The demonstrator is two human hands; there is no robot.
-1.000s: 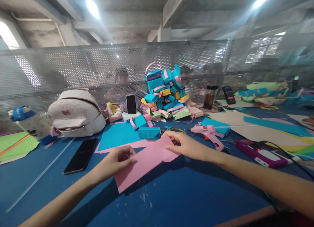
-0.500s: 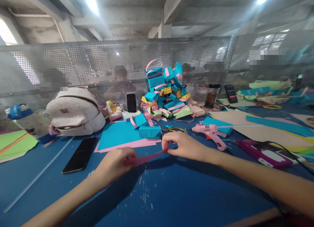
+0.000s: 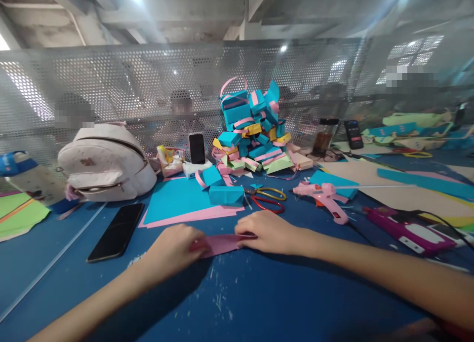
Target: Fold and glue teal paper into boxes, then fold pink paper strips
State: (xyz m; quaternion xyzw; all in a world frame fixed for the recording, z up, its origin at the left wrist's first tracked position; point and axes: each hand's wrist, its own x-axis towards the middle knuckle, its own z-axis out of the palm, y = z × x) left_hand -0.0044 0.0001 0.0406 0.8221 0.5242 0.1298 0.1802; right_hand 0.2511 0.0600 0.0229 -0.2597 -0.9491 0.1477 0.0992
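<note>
Between my hands, just over the blue table, stretches a pink paper strip (image 3: 221, 245). My left hand (image 3: 178, 248) pinches its left end, and my right hand (image 3: 264, 232) is closed on the right end, where the paper curls over at the fingers. Beyond my fingers sit small blue paper boxes (image 3: 226, 196), one with a pink strip on it. They rest on blue and pink paper sheets (image 3: 174, 201). Scissors with red and yellow handles (image 3: 267, 199) lie just past my right hand. A pink glue gun (image 3: 323, 196) lies farther right.
A heap of small paper boxes (image 3: 252, 130) rises at the back. On the left are a black phone (image 3: 116, 233), a white backpack (image 3: 109, 164) and a bottle (image 3: 33, 179). To the right lie a purple device with a cable (image 3: 407, 228) and paper sheets (image 3: 392, 186). A perforated metal screen (image 3: 144, 90) borders the table.
My right hand has come lower and closer to my left hand. The pink strip now shows its broad face and spans a shorter gap. The scissors are more fully visible.
</note>
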